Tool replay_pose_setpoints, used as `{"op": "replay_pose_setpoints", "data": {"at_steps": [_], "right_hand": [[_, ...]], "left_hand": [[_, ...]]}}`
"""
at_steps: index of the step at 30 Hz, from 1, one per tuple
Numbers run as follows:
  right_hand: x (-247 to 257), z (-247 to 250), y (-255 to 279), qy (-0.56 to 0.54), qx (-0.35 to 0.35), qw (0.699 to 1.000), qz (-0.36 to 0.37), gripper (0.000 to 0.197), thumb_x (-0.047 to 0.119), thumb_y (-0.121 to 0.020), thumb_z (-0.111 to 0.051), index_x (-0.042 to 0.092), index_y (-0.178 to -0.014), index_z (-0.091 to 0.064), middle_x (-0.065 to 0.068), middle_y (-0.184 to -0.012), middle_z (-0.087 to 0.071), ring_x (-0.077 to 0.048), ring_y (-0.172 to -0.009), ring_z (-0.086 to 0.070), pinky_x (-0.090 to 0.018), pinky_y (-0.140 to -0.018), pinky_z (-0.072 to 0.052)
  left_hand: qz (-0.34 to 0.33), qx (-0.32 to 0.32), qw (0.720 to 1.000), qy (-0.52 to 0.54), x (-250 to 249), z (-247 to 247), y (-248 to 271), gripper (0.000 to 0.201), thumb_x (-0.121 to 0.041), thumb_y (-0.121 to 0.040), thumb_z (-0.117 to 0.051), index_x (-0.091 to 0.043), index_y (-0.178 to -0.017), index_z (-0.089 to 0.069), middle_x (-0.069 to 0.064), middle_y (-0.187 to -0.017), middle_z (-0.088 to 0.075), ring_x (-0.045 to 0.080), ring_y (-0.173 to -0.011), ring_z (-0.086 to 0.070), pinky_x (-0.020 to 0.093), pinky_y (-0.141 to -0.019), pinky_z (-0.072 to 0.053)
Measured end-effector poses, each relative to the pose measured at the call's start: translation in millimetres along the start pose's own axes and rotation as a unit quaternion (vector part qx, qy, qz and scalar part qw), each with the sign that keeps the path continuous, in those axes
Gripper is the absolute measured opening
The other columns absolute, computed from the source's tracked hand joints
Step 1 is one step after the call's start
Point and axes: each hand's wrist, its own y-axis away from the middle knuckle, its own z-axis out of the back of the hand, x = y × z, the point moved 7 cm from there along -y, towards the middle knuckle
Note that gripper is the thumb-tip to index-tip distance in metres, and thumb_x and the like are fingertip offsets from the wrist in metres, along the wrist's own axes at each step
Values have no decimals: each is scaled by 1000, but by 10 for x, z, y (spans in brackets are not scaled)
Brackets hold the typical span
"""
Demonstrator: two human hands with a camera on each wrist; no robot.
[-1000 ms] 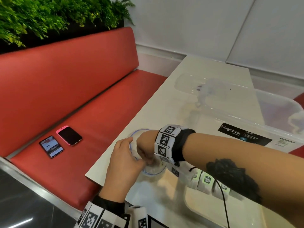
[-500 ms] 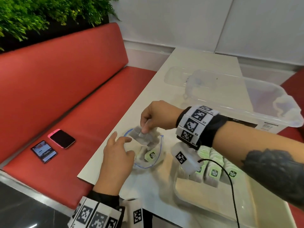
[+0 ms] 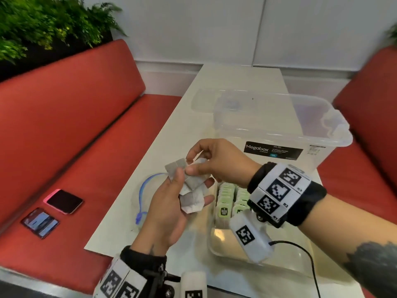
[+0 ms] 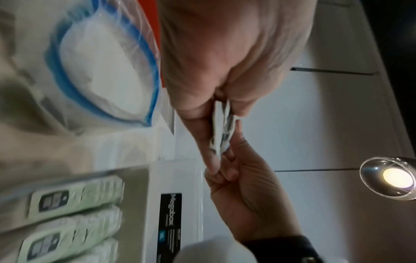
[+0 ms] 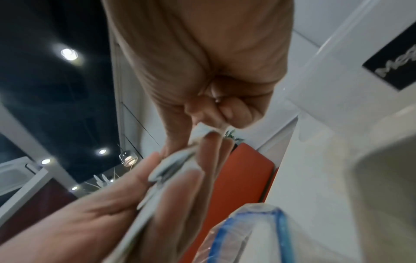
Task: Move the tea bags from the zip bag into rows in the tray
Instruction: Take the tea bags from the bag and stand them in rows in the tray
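The clear Megabox storage bin (image 3: 279,125) fills the upper right of the head view, crowding the tray (image 3: 236,252) at lower right, where 2 rows of green-tagged tea bags (image 3: 224,203) stand. Left of centre the zip bag (image 3: 142,196) lies slack and open on the table (image 3: 236,78). At centre, above the table, the left hand (image 3: 169,209) cradles a loose fan of grey tea bags (image 3: 191,190) under its thumb, while the right hand (image 3: 217,162) pinches the top of that fan. The fan could slip and scatter, or the tag strings could tangle and drag extra bags out.
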Motion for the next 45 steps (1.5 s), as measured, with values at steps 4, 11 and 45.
{"op": "replay_pose_setpoints", "data": {"at_steps": [4,11,45], "right_hand": [[-148,231,228,-27,-74,997,-5,17,17,-90,-61,15,-105,-53,-3,-70,-55,-13,-38,-55,-18,-37,-38],[-164,597,682,149,-88,978,116,42,-2,-79,-67,37,-94,-66,11,-110,-60,0,-73,-55,-13,-67,-44],[-1068,1018,819,497,125,840,-176,10,20,-77,-74,24,-74,-65,14,-59,-55,0,-52,-51,-16,-50,-37]], "left_hand": [[22,-3,1000,10,146,-132,-54,40,-32,-99,-31,-13,-127,-53,5,-110,-70,21,-95,-70,29,-62,-57],[78,46,996,14,343,-413,-109,32,-28,-100,-34,-13,-108,-61,1,-89,-75,11,-77,-72,21,-54,-55],[-2,143,958,-249,808,-585,-144,32,-28,-86,-44,-24,-116,-57,9,-119,-63,17,-88,-71,32,-67,-58]]}}
